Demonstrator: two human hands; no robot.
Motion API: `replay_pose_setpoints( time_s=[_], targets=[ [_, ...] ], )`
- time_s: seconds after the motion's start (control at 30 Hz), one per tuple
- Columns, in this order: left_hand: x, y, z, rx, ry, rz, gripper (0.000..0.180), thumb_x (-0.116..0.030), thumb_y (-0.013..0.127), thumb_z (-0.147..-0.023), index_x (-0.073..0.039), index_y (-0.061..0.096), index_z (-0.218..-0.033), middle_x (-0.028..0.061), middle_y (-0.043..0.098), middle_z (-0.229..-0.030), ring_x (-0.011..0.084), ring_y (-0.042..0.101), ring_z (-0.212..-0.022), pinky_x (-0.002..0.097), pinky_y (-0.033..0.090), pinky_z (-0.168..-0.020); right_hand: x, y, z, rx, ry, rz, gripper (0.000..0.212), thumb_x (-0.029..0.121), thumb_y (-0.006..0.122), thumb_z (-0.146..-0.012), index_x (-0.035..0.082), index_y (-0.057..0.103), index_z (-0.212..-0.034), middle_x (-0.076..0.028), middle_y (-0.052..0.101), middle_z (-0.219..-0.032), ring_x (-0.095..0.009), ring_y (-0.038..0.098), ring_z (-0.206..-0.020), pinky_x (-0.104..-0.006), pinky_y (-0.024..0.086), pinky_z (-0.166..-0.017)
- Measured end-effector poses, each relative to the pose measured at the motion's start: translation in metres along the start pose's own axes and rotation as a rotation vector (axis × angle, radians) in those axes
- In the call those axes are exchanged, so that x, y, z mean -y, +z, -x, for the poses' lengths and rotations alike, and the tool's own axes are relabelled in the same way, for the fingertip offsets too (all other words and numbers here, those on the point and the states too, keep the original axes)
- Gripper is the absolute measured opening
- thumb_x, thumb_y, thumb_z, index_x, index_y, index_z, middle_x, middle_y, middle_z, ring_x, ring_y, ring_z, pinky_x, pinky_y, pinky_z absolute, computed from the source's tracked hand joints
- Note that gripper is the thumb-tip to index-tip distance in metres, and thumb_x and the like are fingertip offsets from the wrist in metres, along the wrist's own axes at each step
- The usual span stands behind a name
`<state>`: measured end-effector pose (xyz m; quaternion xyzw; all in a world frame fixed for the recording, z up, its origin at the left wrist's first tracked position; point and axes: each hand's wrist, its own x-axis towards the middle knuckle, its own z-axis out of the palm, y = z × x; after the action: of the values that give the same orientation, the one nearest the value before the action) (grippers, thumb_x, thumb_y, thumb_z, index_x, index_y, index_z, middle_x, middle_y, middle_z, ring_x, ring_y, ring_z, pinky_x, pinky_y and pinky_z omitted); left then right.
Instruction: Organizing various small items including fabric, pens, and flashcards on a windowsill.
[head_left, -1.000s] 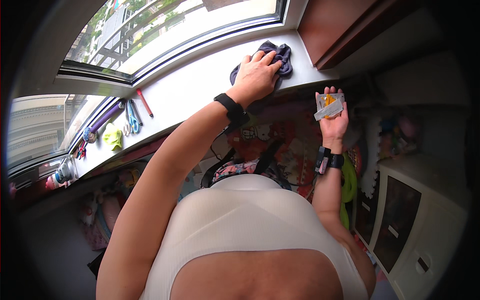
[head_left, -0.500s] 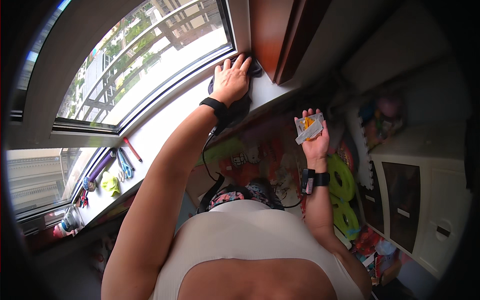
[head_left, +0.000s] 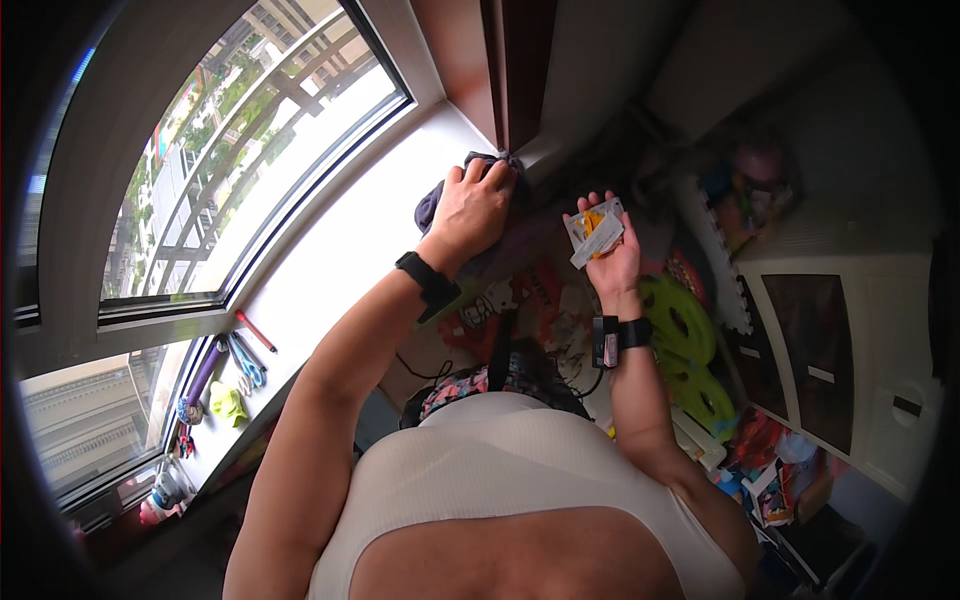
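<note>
My left hand (head_left: 470, 212) presses a dark cloth (head_left: 430, 207) onto the white windowsill (head_left: 340, 245), at its far right end by the brown wooden post. Its fingers are bent over the cloth, and part of the cloth is hidden beneath them. Away from the sill, on the right, my right hand (head_left: 618, 265) is held palm up. A small clear packet with yellow pieces and a white label (head_left: 598, 238) lies across its palm and fingers. What the yellow pieces are I cannot make out.
On the sill's left part lie a red pen (head_left: 256, 332), blue scissors (head_left: 246, 362), a purple stick-like item (head_left: 205, 375) and a crumpled yellow-green cloth (head_left: 228, 402). The brown post (head_left: 470, 60) bounds the sill. Green ring-shaped pieces (head_left: 690, 330) and a white cabinet (head_left: 880, 350) stand at right.
My left hand has drawn the cloth away from the window frame to the sill's near edge by the post; its flat fingers are now bent. The right hand still holds the packet.
</note>
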<state>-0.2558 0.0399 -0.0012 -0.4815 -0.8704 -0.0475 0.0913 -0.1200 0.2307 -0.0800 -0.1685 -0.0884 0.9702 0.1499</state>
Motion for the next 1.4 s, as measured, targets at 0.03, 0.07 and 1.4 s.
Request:
replay_pose_setpoints(
  time_s=[0.03,0.07,1.4],
  targets=[
    [-0.006,0.003,-0.003,0.038,0.020,-0.112,0.040,-0.018,0.061,-0.080,-0.005,0.063,-0.118,0.0064,0.057,-0.112,0.0243,0.052,-0.104,0.0379,0.042,-0.082,0.002,0.000,0.001,0.010,-0.004,-0.005,0.041,0.035,0.035,-0.105,0.011,0.048,-0.136,-0.012,0.055,-0.133,-0.031,0.051,-0.126,-0.0557,0.035,-0.111],
    [-0.014,0.006,-0.010,-0.051,0.084,-0.172,0.037,-0.017,0.060,-0.079,-0.001,0.063,-0.113,0.0091,0.056,-0.107,0.0249,0.052,-0.100,0.0374,0.042,-0.079,0.003,-0.001,0.000,0.003,-0.016,-0.008,0.041,0.035,0.035,-0.105,0.011,0.048,-0.136,-0.012,0.055,-0.133,-0.031,0.051,-0.126,-0.0557,0.035,-0.111],
    [-0.021,-0.058,-0.018,-0.159,-0.170,0.196,0.035,-0.017,0.066,-0.081,-0.007,0.063,-0.114,0.0123,0.066,-0.099,0.0314,0.062,-0.090,0.0389,0.053,-0.078,0.037,0.014,0.024,-0.085,-0.076,0.070,0.044,0.032,0.034,-0.105,0.010,0.041,-0.142,-0.013,0.047,-0.141,-0.031,0.043,-0.133,-0.0554,0.031,-0.114]
  ],
)
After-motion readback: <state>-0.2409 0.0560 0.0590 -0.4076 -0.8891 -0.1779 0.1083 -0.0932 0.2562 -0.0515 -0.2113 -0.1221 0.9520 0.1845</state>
